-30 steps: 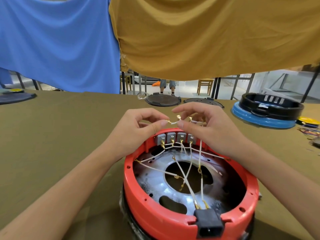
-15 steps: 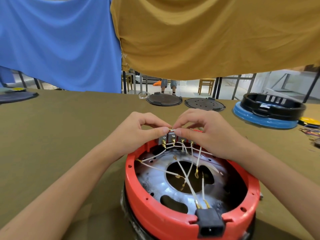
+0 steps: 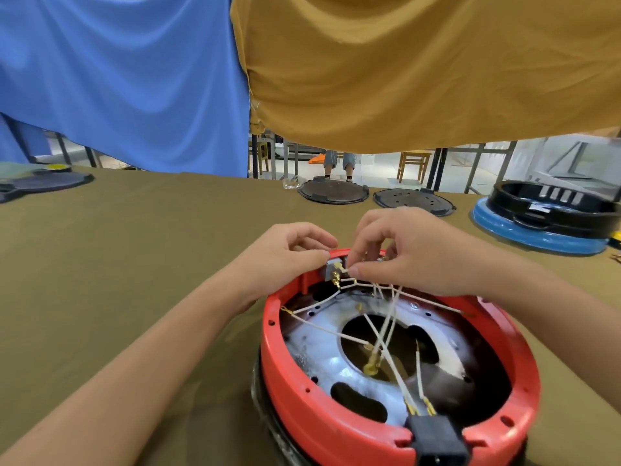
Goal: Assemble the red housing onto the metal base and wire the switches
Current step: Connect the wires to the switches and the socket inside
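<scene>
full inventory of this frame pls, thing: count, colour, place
housing: 1, red, near right, over metal base
metal base: 1, silver, inside housing
switches: count hidden, grey, housing far rim
wires: several, white, crossing base
socket: 1, black, housing near rim
discs: 2, black, far table edge
ring on blue part: 1, black, far right
table: 1, olive
cloths: 2, blue and mustard, hanging behind
left hand: at switches
right hand: fingers pinching wire

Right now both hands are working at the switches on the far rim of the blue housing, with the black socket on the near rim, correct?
Not quite: the housing is red, not blue, as the head view shows. Both the left hand and right hand work at the switches on its far rim; the black socket sits on the near rim.
</scene>
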The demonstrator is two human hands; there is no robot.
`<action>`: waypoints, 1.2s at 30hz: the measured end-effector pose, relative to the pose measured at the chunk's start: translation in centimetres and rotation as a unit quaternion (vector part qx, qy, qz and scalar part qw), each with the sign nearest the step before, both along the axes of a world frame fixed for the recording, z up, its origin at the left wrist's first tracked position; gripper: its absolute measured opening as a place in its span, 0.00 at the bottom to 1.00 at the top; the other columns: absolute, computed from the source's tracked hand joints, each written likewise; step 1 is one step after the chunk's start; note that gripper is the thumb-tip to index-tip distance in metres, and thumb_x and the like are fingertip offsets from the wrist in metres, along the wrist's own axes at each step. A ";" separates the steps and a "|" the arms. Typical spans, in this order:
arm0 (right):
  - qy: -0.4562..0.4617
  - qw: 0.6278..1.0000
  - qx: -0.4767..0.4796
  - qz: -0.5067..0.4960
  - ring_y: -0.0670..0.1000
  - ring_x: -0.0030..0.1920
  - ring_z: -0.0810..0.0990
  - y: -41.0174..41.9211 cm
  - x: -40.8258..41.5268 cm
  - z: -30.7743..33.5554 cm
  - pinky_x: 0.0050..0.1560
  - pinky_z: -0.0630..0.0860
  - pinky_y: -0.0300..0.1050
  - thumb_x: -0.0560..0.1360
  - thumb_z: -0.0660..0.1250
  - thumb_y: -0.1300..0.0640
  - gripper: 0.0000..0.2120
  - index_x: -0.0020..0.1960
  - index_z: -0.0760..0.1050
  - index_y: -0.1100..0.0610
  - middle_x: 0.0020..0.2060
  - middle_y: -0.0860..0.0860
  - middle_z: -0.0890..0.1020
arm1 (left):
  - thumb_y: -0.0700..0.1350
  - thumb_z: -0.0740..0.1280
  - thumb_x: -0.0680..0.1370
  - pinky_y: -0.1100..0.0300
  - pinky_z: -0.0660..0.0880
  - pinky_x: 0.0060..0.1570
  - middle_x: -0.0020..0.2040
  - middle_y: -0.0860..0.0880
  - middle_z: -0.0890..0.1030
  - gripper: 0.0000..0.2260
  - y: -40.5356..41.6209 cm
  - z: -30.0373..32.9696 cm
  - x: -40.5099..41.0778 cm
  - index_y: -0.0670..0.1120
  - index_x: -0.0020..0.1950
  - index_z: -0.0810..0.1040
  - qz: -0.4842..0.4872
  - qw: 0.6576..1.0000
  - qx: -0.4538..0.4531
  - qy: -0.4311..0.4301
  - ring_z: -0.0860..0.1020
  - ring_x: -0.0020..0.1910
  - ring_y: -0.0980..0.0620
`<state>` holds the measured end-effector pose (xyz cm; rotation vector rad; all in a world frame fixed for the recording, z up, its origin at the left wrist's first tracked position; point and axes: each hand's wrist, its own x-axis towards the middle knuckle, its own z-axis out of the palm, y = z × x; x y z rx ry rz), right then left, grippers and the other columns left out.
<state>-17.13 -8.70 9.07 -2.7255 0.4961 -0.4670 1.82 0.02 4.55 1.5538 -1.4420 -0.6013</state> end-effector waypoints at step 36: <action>-0.041 0.997 0.049 -0.032 0.40 0.35 0.76 0.2 -0.2 -2.0 0.40 0.74 0.36 0.74 0.74 0.54 0.03 0.41 0.84 0.50 0.44 0.43 0.77 | 0.44 0.75 0.71 0.68 0.71 0.41 0.44 0.59 0.82 0.07 0.4 0.7 -0.7 0.53 0.43 0.80 -0.006 0.992 -0.031 -0.124 0.79 0.48 0.64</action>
